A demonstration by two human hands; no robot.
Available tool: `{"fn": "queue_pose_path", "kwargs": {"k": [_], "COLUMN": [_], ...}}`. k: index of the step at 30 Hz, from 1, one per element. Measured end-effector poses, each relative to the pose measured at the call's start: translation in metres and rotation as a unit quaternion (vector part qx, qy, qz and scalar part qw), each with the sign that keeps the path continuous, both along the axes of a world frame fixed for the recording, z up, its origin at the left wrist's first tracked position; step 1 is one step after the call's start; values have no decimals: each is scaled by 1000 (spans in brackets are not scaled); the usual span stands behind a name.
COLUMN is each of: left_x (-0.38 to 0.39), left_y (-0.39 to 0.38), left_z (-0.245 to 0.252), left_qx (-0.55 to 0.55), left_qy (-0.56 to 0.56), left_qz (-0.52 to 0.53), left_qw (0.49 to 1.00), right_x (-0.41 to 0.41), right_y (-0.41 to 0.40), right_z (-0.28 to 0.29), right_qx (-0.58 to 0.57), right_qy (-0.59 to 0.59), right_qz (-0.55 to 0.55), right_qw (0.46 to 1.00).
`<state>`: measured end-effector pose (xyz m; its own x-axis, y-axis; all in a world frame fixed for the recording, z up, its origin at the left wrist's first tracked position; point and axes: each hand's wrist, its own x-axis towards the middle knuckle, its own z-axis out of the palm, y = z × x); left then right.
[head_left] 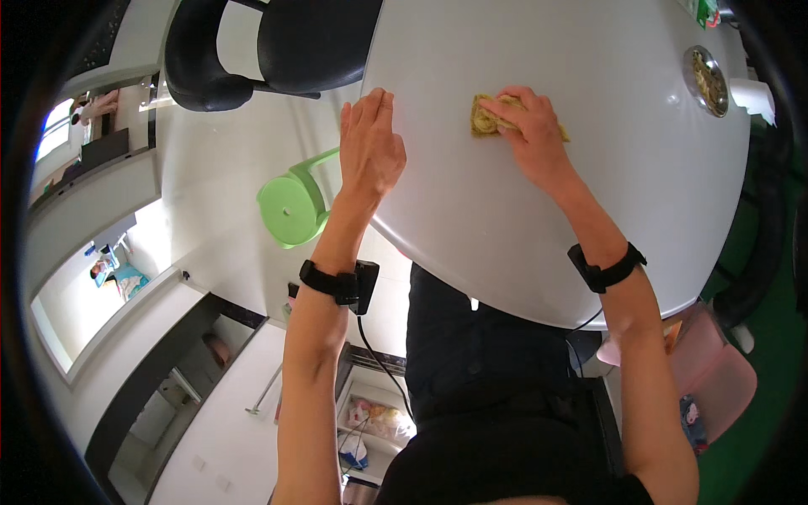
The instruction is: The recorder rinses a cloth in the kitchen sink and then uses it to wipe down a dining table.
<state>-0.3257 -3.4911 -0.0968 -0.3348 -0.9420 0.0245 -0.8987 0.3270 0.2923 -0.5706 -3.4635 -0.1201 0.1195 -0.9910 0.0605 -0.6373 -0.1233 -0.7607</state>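
My right hand (536,136) presses a folded yellow-green cloth (484,120) against the white tabletop (480,208). Part of the cloth is hidden under the palm and fingers; one corner sticks out to the left and another to the right. My left hand (372,142) is over the table's left edge, back facing up, with fingers stretched forward and nothing in it. Whether it touches the edge I cannot tell. Each forearm wears a black strap; the left one carries a black device (363,287) with a cable.
A steel bowl with food-like contents (708,82) and a white paper roll (752,98) are at the far right. A black chair (309,44) and a green plastic stool (287,211) stand left of the table. A pink chair (726,385) is at lower right.
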Motion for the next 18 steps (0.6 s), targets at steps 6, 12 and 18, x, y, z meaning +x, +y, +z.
{"fn": "queue_pose_path", "kwargs": {"k": [6, 12, 18], "left_x": [2, -2, 6], "left_y": [37, 12, 23], "left_z": [7, 3, 13], "left_qx": [69, 30, 50], "left_qy": [-24, -8, -25], "left_qz": [-30, -8, -48], "left_qw": [997, 999, 997], "right_x": [-2, -3, 0], "right_y": [0, 0, 1], "right_z": [2, -1, -3], "right_qx": [27, 8, 7], "right_qy": [-4, -7, 2], "right_qz": [0, 6, 1], "right_qw": [1000, 1000, 1000]}}
